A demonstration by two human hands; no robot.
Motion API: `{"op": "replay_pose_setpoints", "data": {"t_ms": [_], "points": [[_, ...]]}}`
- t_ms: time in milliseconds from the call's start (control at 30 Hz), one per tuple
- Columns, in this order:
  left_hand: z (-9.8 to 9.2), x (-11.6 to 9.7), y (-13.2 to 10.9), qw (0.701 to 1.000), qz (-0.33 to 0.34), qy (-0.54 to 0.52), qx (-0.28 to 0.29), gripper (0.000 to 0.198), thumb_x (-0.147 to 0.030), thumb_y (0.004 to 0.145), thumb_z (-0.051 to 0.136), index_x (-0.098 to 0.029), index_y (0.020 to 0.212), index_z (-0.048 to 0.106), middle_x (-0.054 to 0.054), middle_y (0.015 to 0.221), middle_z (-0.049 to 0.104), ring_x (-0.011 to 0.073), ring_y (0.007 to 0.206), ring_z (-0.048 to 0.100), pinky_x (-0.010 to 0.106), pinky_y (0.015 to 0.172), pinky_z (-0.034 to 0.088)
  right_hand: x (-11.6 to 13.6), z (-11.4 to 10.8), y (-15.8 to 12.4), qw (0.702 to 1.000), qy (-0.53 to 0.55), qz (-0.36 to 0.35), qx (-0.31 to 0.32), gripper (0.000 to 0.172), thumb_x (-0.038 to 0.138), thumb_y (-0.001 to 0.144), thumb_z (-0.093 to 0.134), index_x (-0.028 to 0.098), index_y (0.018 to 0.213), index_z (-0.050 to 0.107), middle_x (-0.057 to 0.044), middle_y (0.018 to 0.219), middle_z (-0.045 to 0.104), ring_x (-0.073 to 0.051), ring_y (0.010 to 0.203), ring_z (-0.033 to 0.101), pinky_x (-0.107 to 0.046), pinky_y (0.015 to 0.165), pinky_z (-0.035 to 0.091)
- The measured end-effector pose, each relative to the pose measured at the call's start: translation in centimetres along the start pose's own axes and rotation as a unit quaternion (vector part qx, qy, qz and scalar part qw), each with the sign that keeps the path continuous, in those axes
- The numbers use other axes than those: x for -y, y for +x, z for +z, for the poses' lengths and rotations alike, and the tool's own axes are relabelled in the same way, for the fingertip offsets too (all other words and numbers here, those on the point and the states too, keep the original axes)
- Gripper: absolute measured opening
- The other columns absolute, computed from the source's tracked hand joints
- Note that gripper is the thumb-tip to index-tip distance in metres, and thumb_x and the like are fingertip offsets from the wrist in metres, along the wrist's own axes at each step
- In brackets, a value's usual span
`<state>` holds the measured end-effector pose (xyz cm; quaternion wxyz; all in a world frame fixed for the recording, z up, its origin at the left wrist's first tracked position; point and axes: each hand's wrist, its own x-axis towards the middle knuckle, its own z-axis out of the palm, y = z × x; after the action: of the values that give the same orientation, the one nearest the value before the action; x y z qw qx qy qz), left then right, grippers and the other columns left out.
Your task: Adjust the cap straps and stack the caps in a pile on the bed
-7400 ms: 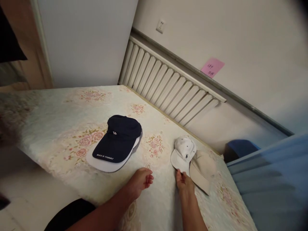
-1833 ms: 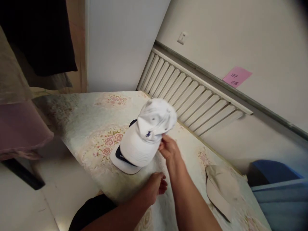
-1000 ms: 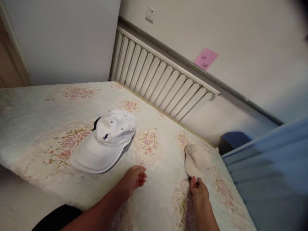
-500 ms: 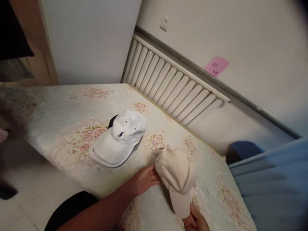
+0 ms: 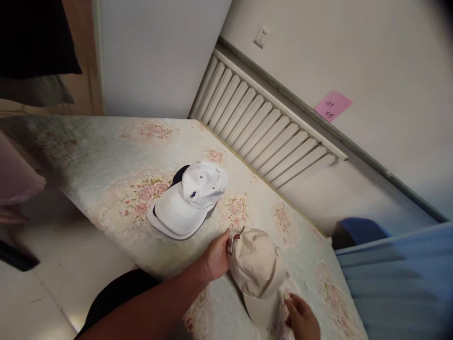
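A beige baseball cap [image 5: 260, 264] is in front of me, its brim [image 5: 262, 309] pointing toward me and its back strap with a metal buckle on the left. My left hand [image 5: 219, 255] is closed on the back of this cap, beside the buckle. Just right of the brim is my right hand [image 5: 302, 316], its fingers bent but apart; no grip on the cap shows. A white baseball cap [image 5: 191, 200] with a small dark horse-rider emblem lies farther left, brim toward the lower left. Part of a dark cap [image 5: 180, 174] shows from behind and under it.
Both caps are over a floral-covered table [image 5: 116, 146]. A radiator [image 5: 262, 123] and wall run along its far right side. Light blue curtain-like fabric [image 5: 399, 278] borders the right. At the left edge appear another person's pink sleeve [image 5: 17, 172] and part of a hand [image 5: 12, 215].
My right hand has come off the brim's tip to its right side. My left hand still holds the cap's back. The view has shifted, and more of the pink sleeve shows.
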<state>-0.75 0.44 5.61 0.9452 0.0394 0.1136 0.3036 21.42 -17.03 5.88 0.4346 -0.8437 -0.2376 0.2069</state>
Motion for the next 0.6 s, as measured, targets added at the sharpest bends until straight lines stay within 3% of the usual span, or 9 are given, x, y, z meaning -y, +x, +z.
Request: {"op": "replay_pose_setpoints", "data": {"t_ms": [67, 133, 233, 267, 333, 400, 467, 533, 600], "points": [[0.1, -0.1, -0.1, 1.0, -0.007, -0.007, 0.007, 0.037, -0.043, 0.091, 0.042, -0.015, 0.081, 0.063, 0.006, 0.076, 0.07, 0.0206, 0.085, 0.064, 0.03, 0.083, 0.043, 4.4, 0.0, -0.5, 0.98, -0.136, -0.095, -0.11, 0.032, 0.046, 0.057, 0.064, 0.026, 0.081, 0.063, -0.003, 0.061, 0.065, -0.023, 0.055, 0.058, -0.038, 0.06, 0.046], [0.1, -0.2, -0.2, 0.999, -0.021, -0.024, 0.008, 0.036, -0.042, 0.092, 0.041, -0.015, 0.083, 0.063, 0.005, 0.073, 0.069, 0.0184, 0.079, 0.064, 0.029, 0.081, 0.043, 9.0, 0.8, -1.6, 0.95, -0.189, -0.218, -0.123, 0.031, 0.043, 0.067, 0.058, 0.023, 0.089, 0.064, -0.006, 0.073, 0.067, -0.025, 0.067, 0.06, -0.037, 0.066, 0.045], [-0.1, -0.1, -0.3, 0.998, -0.04, -0.04, 0.028, 0.035, -0.041, 0.093, 0.04, -0.015, 0.086, 0.063, 0.004, 0.073, 0.068, 0.0165, 0.074, 0.062, 0.028, 0.079, 0.043, 14.6, 3.3, -3.6, 0.897, -0.182, -0.403, 0.012, 0.018, 0.035, 0.078, 0.057, 0.023, 0.089, 0.064, -0.006, 0.086, 0.067, -0.021, 0.075, 0.06, -0.031, 0.07, 0.045], [-0.2, -0.1, -0.3, 0.997, -0.044, -0.04, 0.044, 0.035, -0.041, 0.093, 0.041, -0.014, 0.087, 0.062, 0.004, 0.074, 0.067, 0.0166, 0.074, 0.062, 0.028, 0.079, 0.042, 16.0, 4.3, -4.2, 0.862, -0.184, -0.467, 0.067, 0.015, 0.029, 0.081, 0.054, 0.023, 0.091, 0.064, -0.005, 0.089, 0.067, -0.02, 0.08, 0.06, -0.03, 0.073, 0.045], [-0.3, 0.0, -0.3, 0.994, -0.053, -0.034, 0.089, 0.034, -0.04, 0.093, 0.041, -0.013, 0.091, 0.062, 0.005, 0.076, 0.067, 0.0171, 0.076, 0.061, 0.028, 0.078, 0.041, 17.9, 6.3, -5.0, 0.765, -0.228, -0.572, 0.187, 0.019, 0.02, 0.086, 0.049, 0.024, 0.098, 0.063, -0.006, 0.097, 0.065, -0.02, 0.091, 0.058, -0.031, 0.079, 0.045], [-0.3, 0.2, -0.2, 0.99, -0.055, -0.03, 0.127, 0.036, -0.037, 0.094, 0.039, -0.011, 0.092, 0.063, 0.006, 0.077, 0.066, 0.0164, 0.078, 0.06, 0.026, 0.077, 0.04, 18.9, 8.0, -5.4, 0.671, -0.32, -0.619, 0.253, 0.022, 0.016, 0.088, 0.047, 0.024, 0.101, 0.063, -0.006, 0.099, 0.064, -0.02, 0.092, 0.056, -0.032, 0.079, 0.044], [-0.3, 0.2, -0.2, 0.988, -0.056, -0.022, 0.141, 0.039, -0.035, 0.096, 0.033, -0.01, 0.094, 0.063, 0.006, 0.078, 0.066, 0.0153, 0.082, 0.059, 0.024, 0.078, 0.039, 19.1, 9.2, -5.2, 0.591, -0.412, -0.636, 0.276, 0.017, 0.016, 0.088, 0.049, 0.022, 0.095, 0.064, -0.006, 0.095, 0.063, -0.02, 0.088, 0.054, -0.032, 0.077, 0.043], [-0.2, 0.3, -0.3, 0.988, -0.058, -0.008, 0.14, 0.043, -0.036, 0.097, 0.028, -0.012, 0.097, 0.064, 0.005, 0.079, 0.066, 0.0154, 0.086, 0.059, 0.024, 0.08, 0.039, 18.9, 9.9, -4.5, 0.534, -0.479, -0.64, 0.275, 0.013, 0.016, 0.087, 0.051, 0.019, 0.087, 0.063, -0.006, 0.089, 0.061, -0.02, 0.082, 0.053, -0.032, 0.074, 0.043], [-0.1, 0.2, -0.4, 0.987, -0.07, 0.015, 0.146, 0.047, -0.041, 0.097, 0.025, -0.014, 0.101, 0.064, 0.005, 0.08, 0.066, 0.0173, 0.089, 0.06, 0.027, 0.082, 0.039, 18.6, 10.0, -3.8, 0.5, -0.518, -0.639, 0.273, 0.012, 0.016, 0.087, 0.051, 0.018, 0.086, 0.062, -0.007, 0.087, 0.059, -0.02, 0.08, 0.053, -0.031, 0.072, 0.042]]}}
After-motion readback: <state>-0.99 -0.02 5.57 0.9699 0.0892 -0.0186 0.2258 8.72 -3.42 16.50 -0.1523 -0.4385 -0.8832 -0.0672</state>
